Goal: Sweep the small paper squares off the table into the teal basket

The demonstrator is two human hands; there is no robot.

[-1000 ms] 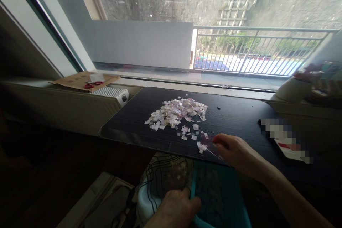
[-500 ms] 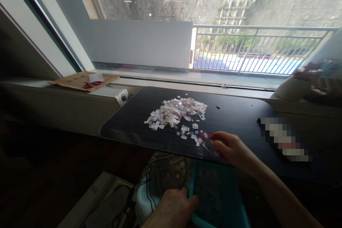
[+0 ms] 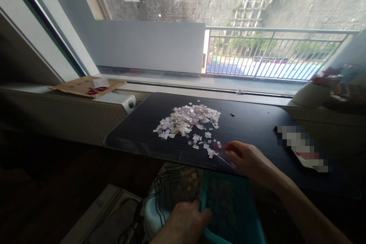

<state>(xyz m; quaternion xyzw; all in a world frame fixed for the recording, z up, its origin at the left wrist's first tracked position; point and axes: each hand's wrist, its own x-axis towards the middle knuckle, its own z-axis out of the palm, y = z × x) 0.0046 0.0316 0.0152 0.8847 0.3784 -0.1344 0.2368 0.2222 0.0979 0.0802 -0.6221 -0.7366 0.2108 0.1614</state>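
My right hand (image 3: 247, 156) is closed on a thin, see-through plastic piece with a reddish tint (image 3: 224, 156), tilted against the dark table (image 3: 126, 131) near its front edge. A few paper bits (image 3: 211, 153) lie right at its left end. Beyond and to the left spreads a heap of small white and pinkish paper pieces (image 3: 188, 118). Below the table's edge, my left hand (image 3: 190, 215) has its fingers wrapped over the rim of a teal bin (image 3: 256, 213). Pale pieces lie inside that bin, dim in the shadow.
Left of the teal bin stands a light blue tub (image 3: 151, 207) with a black-striped cloth or liner. Red-handled scissors (image 3: 97, 90) rest on a brown envelope (image 3: 77, 85) by the radiator (image 3: 121, 103). A blurred-out object (image 3: 304, 150) occupies the table's right side.
The plastic piece and the paper bits at its end have shifted very slightly. My left hand keeps its hold on the bin's rim. The view has moved a little.
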